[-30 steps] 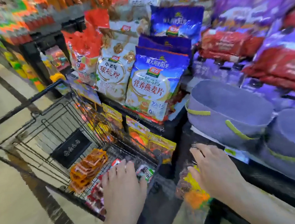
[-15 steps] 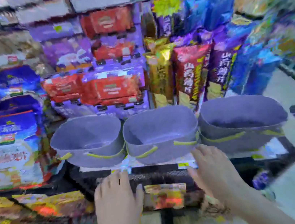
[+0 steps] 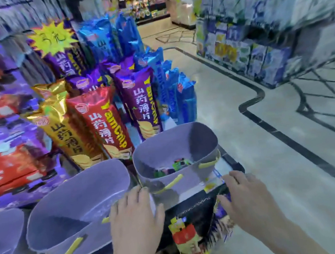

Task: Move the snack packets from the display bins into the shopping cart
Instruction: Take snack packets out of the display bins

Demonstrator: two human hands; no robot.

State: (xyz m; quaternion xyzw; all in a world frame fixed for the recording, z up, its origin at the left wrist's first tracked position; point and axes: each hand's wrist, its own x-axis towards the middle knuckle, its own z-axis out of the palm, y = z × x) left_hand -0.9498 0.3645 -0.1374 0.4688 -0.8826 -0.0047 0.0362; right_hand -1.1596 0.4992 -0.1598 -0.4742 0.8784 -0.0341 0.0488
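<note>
Three grey fabric display bins with yellow handles stand on a black shelf. The rightmost bin [image 3: 176, 147] holds several small dark and green snack packets [image 3: 178, 165]. The middle bin [image 3: 76, 204] shows no packets, and the left bin [image 3: 1, 236] is cut off by the frame edge. My left hand [image 3: 135, 215] hovers flat, fingers straight, over the gap between the middle and right bins, holding nothing. My right hand [image 3: 244, 193] is spread open, palm down, over the shelf's front right corner, also holding nothing. The shopping cart is out of view.
Tall yam chip bags [image 3: 101, 123] in gold, red, purple and blue stand behind the bins. Red and purple boxes [image 3: 2, 167] fill the left shelves. Small packets [image 3: 187, 240] hang below the shelf front. An aisle floor [image 3: 274, 155] runs right, with another shelf [image 3: 259, 49] beyond.
The view has swung right, away from the cart and past the bins to the rightmost one. Both hands have stayed open and moved along the shelf front.
</note>
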